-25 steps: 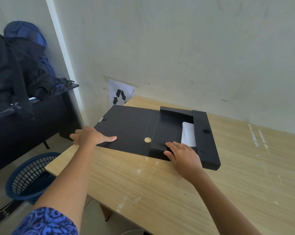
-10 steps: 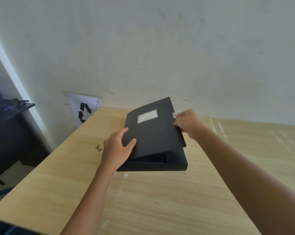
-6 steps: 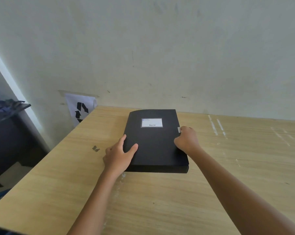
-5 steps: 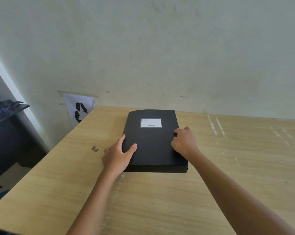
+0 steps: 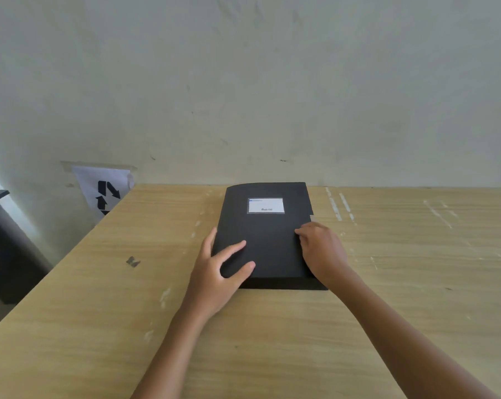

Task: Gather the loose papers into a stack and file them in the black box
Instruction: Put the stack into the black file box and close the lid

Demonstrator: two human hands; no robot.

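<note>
The black box point(image 5: 265, 237) lies flat and closed on the wooden table point(image 5: 272, 335), a white label point(image 5: 266, 205) on its lid. No papers show; the closed lid hides the inside. My left hand point(image 5: 219, 272) rests on the box's near left corner, with its fingers spread, thumb and forefinger on the lid and another finger along the left edge. My right hand point(image 5: 322, 251) is curled over the box's right edge, fingertips pressing on the lid just below a small grey tab point(image 5: 312, 218).
The table stands against a pale wall point(image 5: 272, 96). A white sheet with black recycling arrows point(image 5: 105, 191) is taped to the wall left of the table's far corner. Dark furniture point(image 5: 1, 240) stands off the table's left edge. A small dark mark point(image 5: 133, 261) sits on the tabletop.
The lid, open flat and then half raised earlier, is now fully down. My right hand slid from the tab down the right edge, and my left hand stays at the near left corner.
</note>
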